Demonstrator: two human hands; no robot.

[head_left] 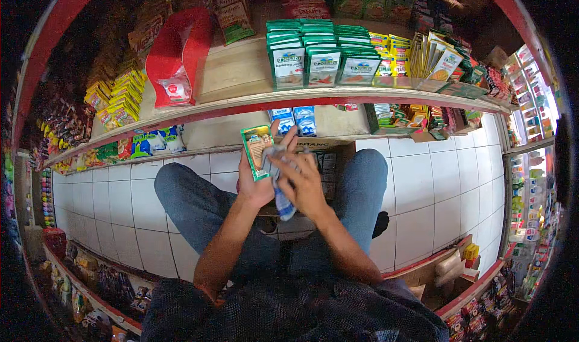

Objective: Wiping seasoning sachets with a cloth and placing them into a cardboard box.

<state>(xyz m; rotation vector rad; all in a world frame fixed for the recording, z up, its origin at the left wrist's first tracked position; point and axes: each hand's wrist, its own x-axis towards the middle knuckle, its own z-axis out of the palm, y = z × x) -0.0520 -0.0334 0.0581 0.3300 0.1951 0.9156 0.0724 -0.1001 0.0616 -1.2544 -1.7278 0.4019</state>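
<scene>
My left hand (pixel 253 186) holds a green-edged seasoning sachet (pixel 256 149) with its printed back turned up. A crumpled grey and blue cloth (pixel 284 201) is in my right hand (pixel 305 186), pressed near the sachet's right edge and blurred there. Both hands are above my lap, between my bent knees. On the shelf ahead, rows of green and white Desaku seasoning sachets (pixel 323 66) stand upright behind a clear front strip. Beyond my hands, a cardboard box (pixel 342 149) with packets inside sits on the floor, partly hidden by my right hand.
A red display holder (pixel 174 57) stands left on the wooden shelf (pixel 230 68). Yellow sachets (pixel 393 54) stand right of the green ones. Blue and white packets (pixel 305 120) lie on the lower shelf. Low shelving (pixel 90 292) runs behind me; white tiles (pixel 416 174) cover the floor.
</scene>
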